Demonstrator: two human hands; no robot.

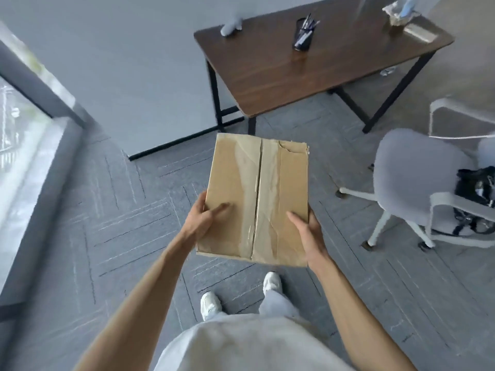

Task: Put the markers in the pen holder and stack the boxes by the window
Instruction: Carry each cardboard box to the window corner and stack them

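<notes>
I hold a taped brown cardboard box point(257, 199) in front of me above the carpet, its flaps closed and its far right corner torn. My left hand point(205, 219) grips its near left edge, thumb on top. My right hand point(308, 231) grips the near right edge the same way. A dark pen holder point(304, 36) with several markers in it stands on the brown desk point(308, 73) ahead. The window point(18, 156) runs along the left side.
A grey chair point(412, 170) on white legs stands to the right with a black bag point(476, 188) on it. A white object point(231, 26) and a tissue box point(401, 12) sit on the desk. Grey carpet point(120, 223) lies between me and the window ledge.
</notes>
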